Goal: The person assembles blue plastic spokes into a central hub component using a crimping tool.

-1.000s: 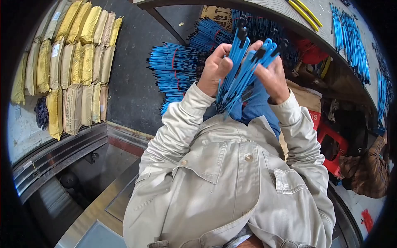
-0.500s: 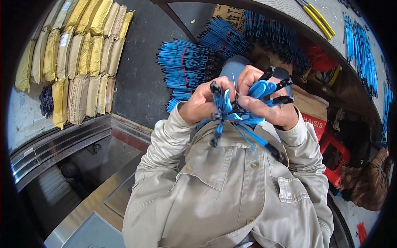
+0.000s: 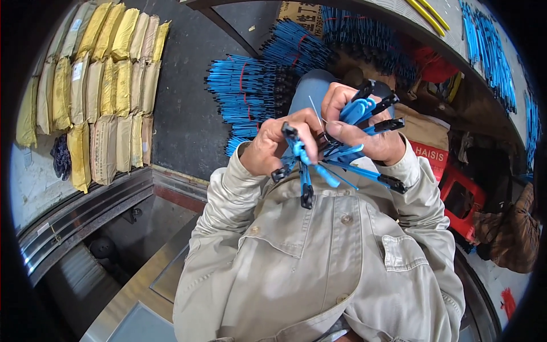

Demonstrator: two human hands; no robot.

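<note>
In front of my chest, a cluster of blue plastic strips with black clip-like ends (image 3: 360, 111) fans out between my hands. My right hand (image 3: 373, 142) is closed, thumb and fingers pinching part of the cluster. Beside it my left hand (image 3: 266, 147) is also closed, fingers curled at the cluster's left side, where blue pieces with black tips (image 3: 302, 155) hang below. A thin pale strand (image 3: 313, 107) sticks up between the two hands. The exact grip point is partly hidden by my fingers.
Bundles of blue strips (image 3: 242, 91) bound with red ties lie ahead on the dark floor. A worktop (image 3: 456, 28) at the right carries more blue strips and a yellow-handled tool (image 3: 431, 20). Wrapped packages (image 3: 85, 85) stand in rows at left. A red plastic stool (image 3: 460, 199) is at right.
My left hand has shifted slightly down and left, its fingers lower over the cluster. The hanging blue pieces have swung and turned. The surroundings have shifted a little with my head.
</note>
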